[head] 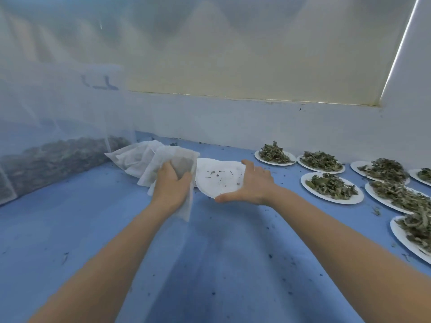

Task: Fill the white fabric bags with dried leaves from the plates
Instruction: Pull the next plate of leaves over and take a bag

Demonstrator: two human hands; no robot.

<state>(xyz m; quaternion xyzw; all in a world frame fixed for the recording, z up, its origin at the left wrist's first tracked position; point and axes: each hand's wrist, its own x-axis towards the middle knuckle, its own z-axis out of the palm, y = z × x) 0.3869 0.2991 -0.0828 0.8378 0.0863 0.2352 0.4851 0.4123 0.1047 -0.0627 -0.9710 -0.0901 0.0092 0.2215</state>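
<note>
On the blue sheet (210,252) that covers the whole work surface, bits of leaf already lie scattered, which shows how readily this stuff goes astray. To the left a mesh enclosure (58,127) holds a dark bank of dried leaves, and against its foot lies a loose heap of white fabric bags (133,159). Off to the right stand the full plates (332,187), each heaped with dried leaves (331,185), well apart from the hands and near the sheet's right edge.

The left hand (171,185) grips one white bag (177,164) by its mouth, fingers curled round the cloth, with a grey shadow of leaves showing through. The right hand (253,185) holds a nearly emptied plate (219,180) tilted toward that bag, thumb out along the lower rim and fingers cupped round the far side; only crumbs (219,174) cling to it.

The main risk, I'd say, is the bag mouth folding shut under that grip, so the last crumbs slide past it onto the sheet. The thin plate could also buckle if squeezed. Reaching for the next plate, an arm might sweep the crowded ones beside it and spill a heap.
</note>
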